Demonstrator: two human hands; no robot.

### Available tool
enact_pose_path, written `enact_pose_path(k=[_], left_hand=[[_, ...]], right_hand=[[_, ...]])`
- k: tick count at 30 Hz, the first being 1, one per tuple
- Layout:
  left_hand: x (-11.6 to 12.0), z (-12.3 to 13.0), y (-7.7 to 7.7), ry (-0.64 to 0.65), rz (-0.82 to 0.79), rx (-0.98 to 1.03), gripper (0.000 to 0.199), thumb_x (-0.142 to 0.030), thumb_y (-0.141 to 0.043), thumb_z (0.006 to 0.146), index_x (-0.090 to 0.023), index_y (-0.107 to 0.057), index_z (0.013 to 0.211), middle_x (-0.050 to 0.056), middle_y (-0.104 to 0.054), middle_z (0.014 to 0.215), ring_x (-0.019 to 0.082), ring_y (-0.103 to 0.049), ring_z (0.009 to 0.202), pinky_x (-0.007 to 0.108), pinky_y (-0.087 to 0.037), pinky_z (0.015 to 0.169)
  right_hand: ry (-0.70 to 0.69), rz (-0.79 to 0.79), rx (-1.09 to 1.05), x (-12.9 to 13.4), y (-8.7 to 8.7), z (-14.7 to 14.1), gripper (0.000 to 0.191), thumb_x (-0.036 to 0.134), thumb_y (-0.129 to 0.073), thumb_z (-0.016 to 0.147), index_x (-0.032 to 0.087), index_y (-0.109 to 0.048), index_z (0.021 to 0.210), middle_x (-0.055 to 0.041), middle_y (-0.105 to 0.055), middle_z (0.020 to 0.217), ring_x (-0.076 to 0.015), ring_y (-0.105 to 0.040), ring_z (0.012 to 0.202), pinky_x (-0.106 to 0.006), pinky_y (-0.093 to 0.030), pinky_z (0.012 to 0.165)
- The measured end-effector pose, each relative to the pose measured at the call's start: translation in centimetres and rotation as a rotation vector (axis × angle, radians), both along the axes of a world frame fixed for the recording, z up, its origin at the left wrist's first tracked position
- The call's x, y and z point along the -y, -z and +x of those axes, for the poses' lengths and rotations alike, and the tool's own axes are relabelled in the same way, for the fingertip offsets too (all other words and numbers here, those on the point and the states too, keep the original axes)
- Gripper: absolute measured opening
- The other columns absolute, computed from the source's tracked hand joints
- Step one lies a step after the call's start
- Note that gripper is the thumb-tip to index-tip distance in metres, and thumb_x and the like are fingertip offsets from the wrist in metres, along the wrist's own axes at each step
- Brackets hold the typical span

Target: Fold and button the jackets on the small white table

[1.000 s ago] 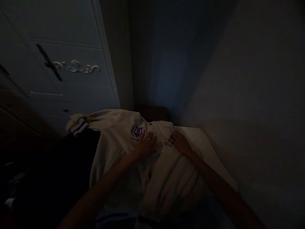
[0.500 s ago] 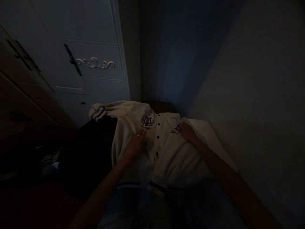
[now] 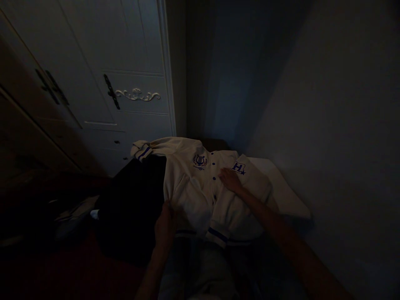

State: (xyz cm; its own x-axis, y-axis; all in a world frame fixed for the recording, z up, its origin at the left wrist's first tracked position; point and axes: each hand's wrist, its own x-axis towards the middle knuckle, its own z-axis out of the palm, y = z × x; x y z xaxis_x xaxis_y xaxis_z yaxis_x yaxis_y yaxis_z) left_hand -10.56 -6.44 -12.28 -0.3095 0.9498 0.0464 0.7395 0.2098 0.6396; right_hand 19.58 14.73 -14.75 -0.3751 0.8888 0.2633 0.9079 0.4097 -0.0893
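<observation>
A cream button-front jacket (image 3: 194,196) lies spread out in front of me, with blue stripes on its cuffs and hem, a lyre emblem on one side of the chest and a blue "H" patch. One sleeve is folded across the front; the other stretches out to the left. My left hand (image 3: 165,225) is closed on the jacket's left side edge, its fingertips partly hidden in the dark. Flat on the folded sleeve beside the "H" patch rests my right hand (image 3: 230,180), fingers stretched out.
A white wardrobe (image 3: 140,121) with dark handles and carved trim stands at the back left. To the right rises a plain wall (image 3: 337,125). Dark cloth (image 3: 131,208) lies left of the jacket, above a dark red floor covering (image 3: 71,266). The room is dim.
My left hand has moved from the chest down to the jacket's left edge and closed there. My right hand has slid left off the "H" patch, uncovering it. The view has shifted slightly.
</observation>
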Motion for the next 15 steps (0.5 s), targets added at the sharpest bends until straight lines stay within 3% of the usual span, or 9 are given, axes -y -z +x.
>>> enact_pose_path(k=[5, 11, 15], left_hand=[[1.6, -3.0, -1.0, 0.059, -0.015, 0.317, 0.045, -0.039, -0.048, 0.085, -0.02, -0.042, 0.125, 0.008, -0.071, 0.095, 0.026, -0.07, 0.087, 0.037, -0.054, 0.075], [3.1, -7.6, -2.5, 0.101, -0.287, 0.326, 0.032, -0.042, -0.057, 0.072, -0.021, -0.056, 0.095, 0.007, -0.071, 0.08, 0.028, -0.07, 0.077, 0.037, -0.054, 0.066], [2.3, -8.3, -5.5, 0.054, -0.133, 0.348, 0.048, -0.056, -0.059, 0.072, -0.02, -0.06, 0.104, 0.006, -0.072, 0.082, 0.026, -0.069, 0.071, 0.037, -0.054, 0.065]], right_hand=[[0.012, -0.024, 0.014, -0.2, -0.1, 0.5, 0.043, 0.033, -0.035, 0.101, 0.011, -0.055, 0.132, -0.0146, -0.055, 0.139, -0.0245, -0.046, 0.131, -0.039, -0.027, 0.114], [0.035, -0.067, 0.029, -0.1, -0.5, 0.5, 0.046, 0.034, -0.033, 0.102, 0.01, -0.055, 0.134, -0.015, -0.053, 0.141, -0.0235, -0.046, 0.133, -0.037, -0.029, 0.114], [0.034, -0.086, 0.032, 0.0, -1.1, 0.2, 0.046, 0.033, -0.035, 0.1, 0.009, -0.055, 0.134, -0.0168, -0.053, 0.14, -0.0255, -0.047, 0.132, -0.041, -0.03, 0.114]])
